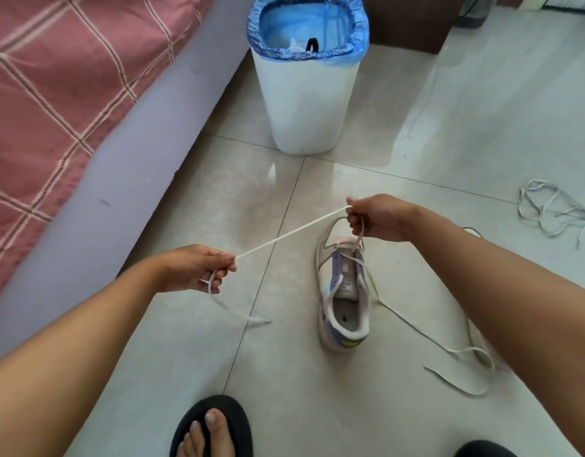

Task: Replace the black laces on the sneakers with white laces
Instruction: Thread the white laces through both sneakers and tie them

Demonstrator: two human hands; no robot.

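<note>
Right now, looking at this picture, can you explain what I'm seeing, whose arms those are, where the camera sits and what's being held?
There is no machine here. The camera is worn on a person's head and looks down, so the two bare arms are the wearer's own. The left hand and the right hand each pinch a white lace, which is stretched tight between them. It runs down into a sneaker standing on the tiled floor, with more lace trailing beside the shoe. Another loose lace lies further right. Behind stands a white bin with a blue liner. A bed with a pink checked cover is on the left. A foot in a black slipper shows at the bottom.
</note>
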